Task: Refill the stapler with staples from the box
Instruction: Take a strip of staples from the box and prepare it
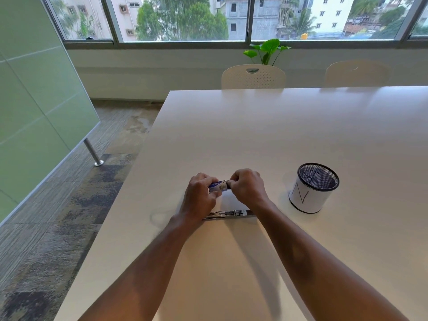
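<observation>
While the left hand (201, 193) grips the staple box (219, 186) steady, the right hand (246, 185) pinches its end, probably opening it; stapler (228, 214) lies opened near the bench's (278, 126) left edge, ready for loading.

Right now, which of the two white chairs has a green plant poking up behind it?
The left chair, the one with the handle hole in its back. The plant rises right behind it; the right chair has only wall behind.

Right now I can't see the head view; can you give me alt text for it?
Both hands hold a small blue staple box above a white table: the left hand grips its left end, the right hand pinches its right end. The metal stapler lies open on the table beneath the wrists, a mesh pen cup to the right.
</observation>
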Available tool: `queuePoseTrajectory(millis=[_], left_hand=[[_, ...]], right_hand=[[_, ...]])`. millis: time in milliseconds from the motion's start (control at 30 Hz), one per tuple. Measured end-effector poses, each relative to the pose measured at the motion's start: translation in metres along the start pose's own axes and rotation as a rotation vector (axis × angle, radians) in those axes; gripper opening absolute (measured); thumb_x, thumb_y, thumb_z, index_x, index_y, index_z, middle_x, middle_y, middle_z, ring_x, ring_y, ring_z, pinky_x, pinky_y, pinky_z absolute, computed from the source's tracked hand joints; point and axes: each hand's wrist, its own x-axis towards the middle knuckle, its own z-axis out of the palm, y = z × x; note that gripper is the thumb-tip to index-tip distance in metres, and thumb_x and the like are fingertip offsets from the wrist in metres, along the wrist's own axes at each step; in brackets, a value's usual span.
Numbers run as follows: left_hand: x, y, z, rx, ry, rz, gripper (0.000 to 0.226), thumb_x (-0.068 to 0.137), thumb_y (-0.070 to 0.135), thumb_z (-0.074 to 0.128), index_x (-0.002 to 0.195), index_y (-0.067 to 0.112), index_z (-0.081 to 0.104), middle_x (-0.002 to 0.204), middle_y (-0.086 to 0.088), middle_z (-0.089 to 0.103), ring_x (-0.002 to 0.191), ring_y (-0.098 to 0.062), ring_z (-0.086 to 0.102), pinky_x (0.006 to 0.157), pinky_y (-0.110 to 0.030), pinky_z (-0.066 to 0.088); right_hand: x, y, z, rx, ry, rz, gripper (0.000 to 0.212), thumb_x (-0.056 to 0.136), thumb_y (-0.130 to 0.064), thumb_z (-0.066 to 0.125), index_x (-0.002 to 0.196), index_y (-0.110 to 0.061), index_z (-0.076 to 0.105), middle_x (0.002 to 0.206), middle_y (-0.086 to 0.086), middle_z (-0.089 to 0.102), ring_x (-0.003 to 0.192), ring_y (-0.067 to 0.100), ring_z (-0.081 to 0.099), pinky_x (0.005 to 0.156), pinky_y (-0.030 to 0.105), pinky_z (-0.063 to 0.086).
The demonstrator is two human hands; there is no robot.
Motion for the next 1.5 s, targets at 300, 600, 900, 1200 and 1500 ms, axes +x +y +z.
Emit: queuePoseTrajectory(millis=[300,600,900,1200,1500], left_hand=[[-0.0004,0.0018,-0.0021,-0.018,0.032,0.009,0.033,0.075,0.004,0.083,0.106,0.006,0.076,0.098,-0.01,0.068,0.093,-0.027,0.059,0.079,-0.028,0.044],[-0.0033,0.0047,-0.0018,-0.017,0.044,0.024,0.032,0.075,0.006,0.085,0.107,0.006,0.076,0.097,-0.009,0.068,0.091,-0.024,0.058,0.076,-0.026,0.042],[-0.0027,0.0064,-0.0027,-0.013,0.055,0.024,0.033,0.074,0.006,0.085,0.105,0.005,0.076,0.096,-0.011,0.069,0.09,-0.027,0.06,0.076,-0.026,0.042],[-0.0047,0.0094,-0.0044,-0.009,0.063,0.043,0.031,0.076,0.007,0.084,0.105,0.004,0.076,0.098,-0.012,0.069,0.092,-0.028,0.06,0.076,-0.029,0.046],[-0.0052,0.0094,-0.0073,-0.02,0.078,0.04,0.031,0.076,0.006,0.083,0.106,0.004,0.076,0.099,-0.012,0.07,0.094,-0.03,0.06,0.078,-0.034,0.051]], right_hand=[[-0.0033,-0.002,0.0011,-0.069,0.018,-0.005,0.022,0.089,-0.017,0.06,0.083,-0.007,0.078,0.082,0.015,0.076,0.074,0.034,0.067,0.065,0.037,0.052],[0.0027,-0.0069,-0.0046,-0.028,-0.01,0.076,0.018,0.079,-0.022,0.065,0.077,-0.008,0.076,0.078,0.013,0.074,0.076,0.033,0.066,0.066,0.035,0.051],[0.0005,-0.0058,-0.002,-0.03,0.017,0.045,0.018,0.082,-0.021,0.065,0.076,-0.01,0.077,0.076,0.011,0.075,0.069,0.03,0.064,0.059,0.028,0.039],[-0.002,-0.0081,-0.0024,-0.077,0.039,0.006,0.019,0.083,-0.018,0.063,0.08,-0.007,0.077,0.077,0.013,0.075,0.07,0.033,0.067,0.062,0.037,0.053],[-0.0018,-0.0074,-0.0078,0.004,0.007,0.042,0.02,0.082,-0.016,0.061,0.081,-0.011,0.081,0.074,0.011,0.075,0.07,0.03,0.063,0.059,0.027,0.039]])
